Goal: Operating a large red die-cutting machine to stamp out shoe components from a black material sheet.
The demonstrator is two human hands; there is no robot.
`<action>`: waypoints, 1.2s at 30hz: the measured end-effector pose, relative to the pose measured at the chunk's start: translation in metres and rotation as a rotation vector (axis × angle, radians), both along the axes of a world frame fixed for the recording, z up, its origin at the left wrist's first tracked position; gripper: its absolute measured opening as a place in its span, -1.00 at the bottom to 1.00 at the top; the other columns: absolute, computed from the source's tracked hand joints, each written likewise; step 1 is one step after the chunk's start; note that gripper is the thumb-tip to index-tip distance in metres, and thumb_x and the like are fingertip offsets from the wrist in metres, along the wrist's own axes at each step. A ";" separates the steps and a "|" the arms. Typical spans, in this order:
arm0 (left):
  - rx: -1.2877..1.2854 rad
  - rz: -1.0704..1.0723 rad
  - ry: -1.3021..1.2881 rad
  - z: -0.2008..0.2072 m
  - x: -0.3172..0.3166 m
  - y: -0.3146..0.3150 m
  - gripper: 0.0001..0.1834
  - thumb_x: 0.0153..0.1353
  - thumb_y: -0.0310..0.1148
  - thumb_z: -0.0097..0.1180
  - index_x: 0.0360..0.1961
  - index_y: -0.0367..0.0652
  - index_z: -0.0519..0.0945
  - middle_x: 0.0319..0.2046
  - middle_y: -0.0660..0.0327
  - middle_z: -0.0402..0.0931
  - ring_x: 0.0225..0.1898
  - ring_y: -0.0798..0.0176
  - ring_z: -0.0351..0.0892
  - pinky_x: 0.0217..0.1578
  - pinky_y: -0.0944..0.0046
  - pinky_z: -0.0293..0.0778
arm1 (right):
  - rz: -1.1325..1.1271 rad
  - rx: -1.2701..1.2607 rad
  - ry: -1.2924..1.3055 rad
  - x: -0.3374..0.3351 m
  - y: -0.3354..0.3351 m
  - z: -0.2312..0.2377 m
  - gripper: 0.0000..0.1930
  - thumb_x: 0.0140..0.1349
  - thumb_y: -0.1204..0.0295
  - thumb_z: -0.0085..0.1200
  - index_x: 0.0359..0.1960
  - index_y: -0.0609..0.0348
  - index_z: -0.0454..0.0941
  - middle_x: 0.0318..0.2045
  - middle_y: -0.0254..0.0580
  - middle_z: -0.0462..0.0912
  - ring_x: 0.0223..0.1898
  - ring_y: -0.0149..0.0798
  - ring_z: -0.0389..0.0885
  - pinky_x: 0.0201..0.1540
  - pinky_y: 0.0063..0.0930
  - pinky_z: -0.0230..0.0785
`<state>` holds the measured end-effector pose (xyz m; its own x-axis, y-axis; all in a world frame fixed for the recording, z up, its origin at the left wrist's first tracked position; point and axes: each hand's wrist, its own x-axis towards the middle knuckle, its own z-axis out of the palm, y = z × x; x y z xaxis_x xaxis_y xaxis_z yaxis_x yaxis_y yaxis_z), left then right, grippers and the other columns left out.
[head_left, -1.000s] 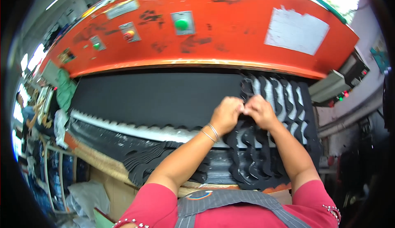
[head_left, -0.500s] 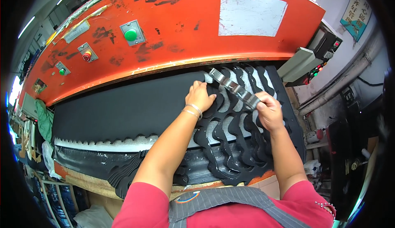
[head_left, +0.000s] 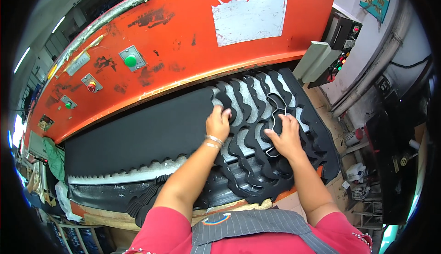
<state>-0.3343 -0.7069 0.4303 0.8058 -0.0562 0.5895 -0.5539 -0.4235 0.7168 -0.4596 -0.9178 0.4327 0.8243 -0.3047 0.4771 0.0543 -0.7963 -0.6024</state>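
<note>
A thin metal cutting die (head_left: 285,103) with a wavy outline lies on the cut right part of a black foam sheet (head_left: 138,130). My right hand (head_left: 289,139) grips it, thumb at its left edge and fingers at the far right edge. My left hand (head_left: 217,124) is at the border between the uncut foam and the cut part. Its fingers are closed on a dark curved foam piece (head_left: 224,99), partly hidden by the hand. Wavy black strips (head_left: 250,139) with pale gaps between them spread around both hands.
An orange machine beam (head_left: 183,33) with green buttons (head_left: 131,61) and a red button (head_left: 92,87) spans behind the sheet. A grey control box (head_left: 317,61) stands at the right. Stacked black wavy pieces (head_left: 147,201) lie at the front edge.
The metal die, held up and tilted before, now lies down on the foam farther right, with my right hand lowered onto it. My left hand has shifted slightly nearer. The view has turned.
</note>
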 end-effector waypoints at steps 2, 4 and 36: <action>-0.088 0.011 0.087 0.006 -0.023 0.002 -0.76 0.25 -0.28 0.09 -0.35 -0.27 0.44 -0.48 -0.03 0.59 -0.39 -0.18 0.59 -0.37 0.06 0.48 | -0.096 -0.086 0.190 0.011 0.014 0.001 -0.19 -0.06 0.15 0.35 0.18 0.31 0.24 0.10 0.39 0.20 0.12 0.28 0.20 0.20 -0.01 0.13; -0.160 -0.025 0.144 0.016 -0.034 0.012 -0.79 0.23 -0.32 0.10 -0.30 -0.28 0.48 -0.40 -0.07 0.60 -0.32 -0.16 0.60 -0.29 0.05 0.49 | -0.106 -0.155 0.125 0.016 0.017 -0.005 -0.21 -0.07 0.20 0.34 0.16 0.35 0.25 0.08 0.36 0.22 0.10 0.27 0.21 0.18 -0.02 0.14; -0.096 -0.543 0.480 0.087 -0.171 0.014 -0.47 0.20 -0.05 0.16 -0.03 -0.30 0.45 -0.19 -0.01 0.54 -0.15 0.09 0.55 -0.09 0.17 0.43 | 1.000 0.049 0.142 -0.085 0.049 0.036 -0.49 -0.09 0.44 0.31 -0.01 0.23 0.53 -0.10 0.06 0.42 -0.05 0.00 0.44 -0.05 -0.28 0.38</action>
<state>-0.5052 -0.6932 0.5170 0.8502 -0.4870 0.2001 -0.2830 -0.1022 0.9536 -0.5450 -0.8684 0.4686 0.7602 0.5406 0.3604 0.6088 -0.3989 -0.6857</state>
